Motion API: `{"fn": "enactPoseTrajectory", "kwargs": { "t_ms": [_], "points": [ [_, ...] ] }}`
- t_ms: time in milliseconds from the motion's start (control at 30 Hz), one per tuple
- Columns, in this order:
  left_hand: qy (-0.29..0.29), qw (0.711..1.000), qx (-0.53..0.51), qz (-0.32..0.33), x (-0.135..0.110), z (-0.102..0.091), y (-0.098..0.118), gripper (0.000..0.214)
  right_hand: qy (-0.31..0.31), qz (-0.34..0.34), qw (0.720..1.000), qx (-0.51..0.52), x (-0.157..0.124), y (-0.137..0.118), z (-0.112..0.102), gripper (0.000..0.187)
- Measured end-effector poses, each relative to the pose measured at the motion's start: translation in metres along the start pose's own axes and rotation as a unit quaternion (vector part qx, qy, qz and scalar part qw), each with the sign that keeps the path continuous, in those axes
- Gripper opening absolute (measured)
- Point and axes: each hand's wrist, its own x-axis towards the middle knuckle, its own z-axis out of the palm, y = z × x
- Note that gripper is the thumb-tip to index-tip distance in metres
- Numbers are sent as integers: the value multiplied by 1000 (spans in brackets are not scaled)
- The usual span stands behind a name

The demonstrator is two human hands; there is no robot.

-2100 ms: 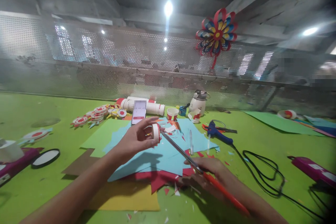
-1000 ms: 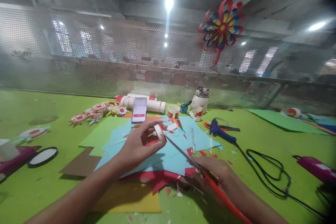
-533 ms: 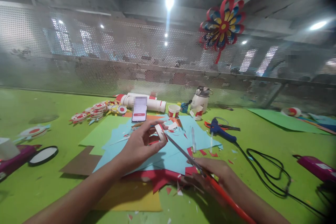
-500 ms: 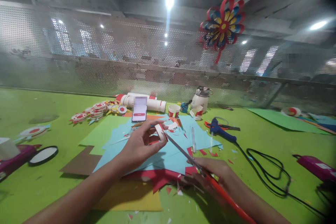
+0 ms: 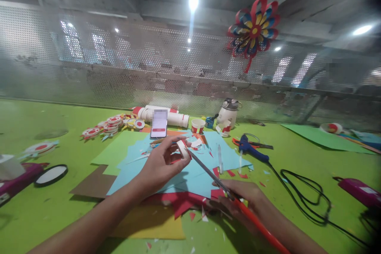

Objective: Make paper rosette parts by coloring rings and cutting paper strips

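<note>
While the left hand (image 5: 160, 162) pinches a ring (image 5: 183, 150) between parted thumb and fingers, the right hand (image 5: 250, 192) wraps its grip around scissors (image 5: 243, 208), tips beside the ring.

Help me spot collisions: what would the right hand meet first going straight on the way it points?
Scissors leading, the right hand would likely first meet the white ring in the left hand; depth there is unclear.

Hands (image 5: 159, 164) over blue paper (image 5: 202, 186), the left holding a red-and-white ring (image 5: 183, 150), the right (image 5: 245, 190) gripping red-handled scissors (image 5: 218, 183)
</note>
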Motion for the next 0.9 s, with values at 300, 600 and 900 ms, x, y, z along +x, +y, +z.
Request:
{"fn": "enactPoseTrajectory", "kwargs": {
  "t_ms": [300,600,900],
  "points": [
    [2,1000,6,29,-3,1,0,45,5,-6,1000,-10,-2,-1,0,27],
    [-2,1000,10,24,-3,1,-2,47,8,4,1000,-11,-1,-4,1,30],
    [-8,999,16,37,-3,0,-3,47,21,-19,998,-55,-3,3,3,29]
  ]
}}
